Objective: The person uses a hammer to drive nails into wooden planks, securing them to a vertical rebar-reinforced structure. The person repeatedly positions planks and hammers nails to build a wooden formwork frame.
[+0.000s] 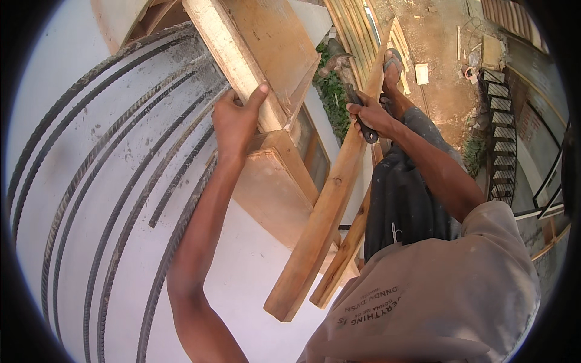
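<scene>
Left hand (235,121) clamped on pale wooden beam (237,60) beside curved steel bars (121,199); right hand (370,115) closed round dark hammer handle (361,118) over plank (330,199).

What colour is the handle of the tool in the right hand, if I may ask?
Black handle, gripped in the right hand; head view.

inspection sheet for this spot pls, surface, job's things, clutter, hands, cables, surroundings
surface: pale concrete slab under the person, seen from high up.
job's things: wooden formwork board gripped at its edge; dark-handled hammer held over a long wooden plank, with a second plank beside it.
clutter: curved steel rebars lying across the slab; wood scraps on the dirt below.
hands: left hand closed on the formwork board; right hand closed on the hammer.
cables: nothing seen.
surroundings: bare dirt ground far below, dark metal staircase at right, green plants by the wall.
</scene>
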A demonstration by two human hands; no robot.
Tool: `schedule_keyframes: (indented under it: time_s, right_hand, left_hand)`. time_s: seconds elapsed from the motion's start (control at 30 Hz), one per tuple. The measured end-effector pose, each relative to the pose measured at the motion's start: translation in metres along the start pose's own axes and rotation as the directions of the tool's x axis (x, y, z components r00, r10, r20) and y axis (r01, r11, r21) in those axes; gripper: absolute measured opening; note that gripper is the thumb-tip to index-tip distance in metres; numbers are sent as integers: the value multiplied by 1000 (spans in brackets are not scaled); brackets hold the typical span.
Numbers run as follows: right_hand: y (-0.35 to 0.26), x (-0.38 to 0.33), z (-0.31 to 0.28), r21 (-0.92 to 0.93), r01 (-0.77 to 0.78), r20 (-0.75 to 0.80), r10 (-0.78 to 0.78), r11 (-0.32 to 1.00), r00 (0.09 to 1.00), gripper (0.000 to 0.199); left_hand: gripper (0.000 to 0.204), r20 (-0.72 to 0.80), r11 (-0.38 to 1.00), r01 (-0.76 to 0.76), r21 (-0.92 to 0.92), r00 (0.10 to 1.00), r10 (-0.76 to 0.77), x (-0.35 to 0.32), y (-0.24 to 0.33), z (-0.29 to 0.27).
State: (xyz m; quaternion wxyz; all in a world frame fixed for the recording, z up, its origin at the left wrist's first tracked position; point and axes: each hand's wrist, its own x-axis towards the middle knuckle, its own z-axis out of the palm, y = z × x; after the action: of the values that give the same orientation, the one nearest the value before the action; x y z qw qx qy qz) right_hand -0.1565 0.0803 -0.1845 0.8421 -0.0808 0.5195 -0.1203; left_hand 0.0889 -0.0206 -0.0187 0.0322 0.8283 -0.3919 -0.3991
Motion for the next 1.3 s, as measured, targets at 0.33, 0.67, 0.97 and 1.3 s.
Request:
schedule_keyframes:
  time_s: [0.33, 0.67, 0.97, 1.3]
  right_hand:
    - [-29, 100, 40, 107, -256, 54, 252, 961, 966, 23]
    - [-32, 103, 39, 93, -304, 25, 303, 948, 953, 25]
    - [-18, 50, 18, 190, -88, -1, 89, 978, 996, 25]
    - [-78, 54, 42, 210, -33, 248, -20, 977, 969, 42]
  left_hand:
    - [52, -8, 998, -8, 63, 1000, 8, -2, -5, 4]
    - [64, -179, 993, -64, 103, 980, 82, -16, 2, 14]
    - [72, -81, 974, 5, 227, 997, 14, -33, -2, 10]
    - [56, -90, 981, -65, 183, 993, 83, -28, -2, 13]
